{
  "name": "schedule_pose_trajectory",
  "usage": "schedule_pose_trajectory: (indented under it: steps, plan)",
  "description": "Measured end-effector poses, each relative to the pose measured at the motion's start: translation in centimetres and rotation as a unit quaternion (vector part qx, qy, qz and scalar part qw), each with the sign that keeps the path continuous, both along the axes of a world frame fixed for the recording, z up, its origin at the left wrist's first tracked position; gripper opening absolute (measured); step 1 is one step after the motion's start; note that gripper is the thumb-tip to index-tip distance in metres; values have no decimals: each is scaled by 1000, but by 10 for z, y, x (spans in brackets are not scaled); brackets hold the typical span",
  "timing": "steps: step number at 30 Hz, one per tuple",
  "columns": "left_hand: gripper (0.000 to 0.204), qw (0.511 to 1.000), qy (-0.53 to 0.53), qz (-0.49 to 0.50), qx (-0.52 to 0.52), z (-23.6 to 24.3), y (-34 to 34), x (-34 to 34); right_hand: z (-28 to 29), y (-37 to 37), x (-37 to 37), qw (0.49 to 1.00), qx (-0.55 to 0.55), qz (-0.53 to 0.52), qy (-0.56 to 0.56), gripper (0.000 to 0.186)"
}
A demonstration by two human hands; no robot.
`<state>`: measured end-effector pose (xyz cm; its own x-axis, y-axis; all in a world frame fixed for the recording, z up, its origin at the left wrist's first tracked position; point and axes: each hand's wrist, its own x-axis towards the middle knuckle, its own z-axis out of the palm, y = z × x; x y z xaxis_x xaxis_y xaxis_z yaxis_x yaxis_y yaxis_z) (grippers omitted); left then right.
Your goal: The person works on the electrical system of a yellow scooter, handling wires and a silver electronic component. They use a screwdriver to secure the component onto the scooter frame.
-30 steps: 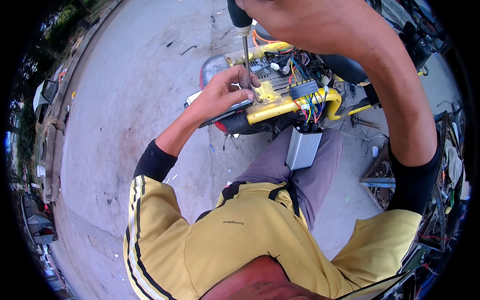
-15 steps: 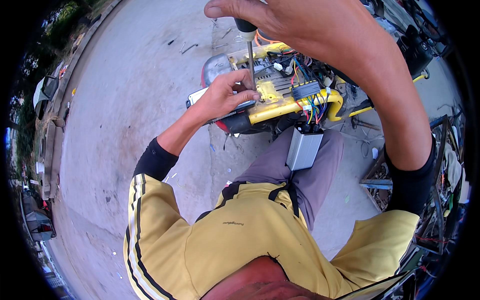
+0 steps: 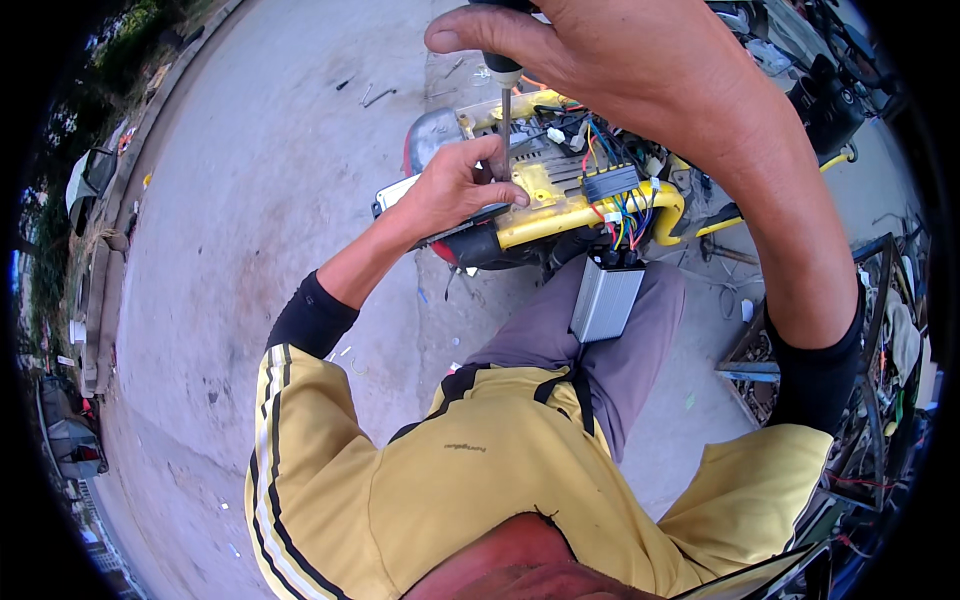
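My right hand (image 3: pixel 580 60), at the top of the view, is closed round the dark handle of a screwdriver (image 3: pixel 507 120); part of the handle is cut off by the upper edge. The shaft points down at a yellow metal frame (image 3: pixel 560 221). Low on the shaft, the thumb and fingers of my left hand (image 3: pixel 455 190) are pinched round it, close to the frame. The tip is hidden behind the fingers. Beside my hands, a finned black module (image 3: pixel 611 181) lies among coloured wires. A silver finned box (image 3: pixel 605 302) hangs from its wires over my thigh.
A wrench-like tool (image 3: pixel 380 97) and small scraps lie on the concrete ground (image 3: pixel 230 250) to the left. At right stands a metal-framed bin (image 3: pixel 752 370) of loose parts. A dark lamp-like housing (image 3: pixel 430 130) sits at the frame's left end.
My right hand has shifted slightly down and to the right with the screwdriver, its thumb lower than before. My left hand stays at the shaft, almost unmoved.
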<state>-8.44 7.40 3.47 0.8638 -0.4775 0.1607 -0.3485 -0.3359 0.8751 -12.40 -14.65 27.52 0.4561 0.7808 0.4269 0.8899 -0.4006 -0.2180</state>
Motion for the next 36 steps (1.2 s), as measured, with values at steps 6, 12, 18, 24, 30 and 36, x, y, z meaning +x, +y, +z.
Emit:
schedule_pose_trajectory:
  steps: [6, 12, 18, 24, 30, 36]
  plan:
    - [30, 999, -30, 6, 33, 8, 1, -6, -25, -11, 17, 993, 64, 66, -77, 35]
    - [25, 969, -182, -37, 161, 7, 10, -12, -22, -20, -2, 992, 50, -54, -106, 31]
    - [21, 955, -187, -30, 227, 10, 4, -13, -12, -22, 3, 986, 153, -62, -34, 27]
    - [22, 940, -222, -32, 257, 7, 0, -14, -1, -16, -22, 955, 247, -162, -14, 27]
    - [20, 988, -81, 93, 96, 30, 27, 14, -8, -23, -23, 955, 239, -175, -15, 30]
    - [19, 929, -147, 183, 286, -10, 101, 90, -11, -25, -29, 954, 224, -198, -27, 33]
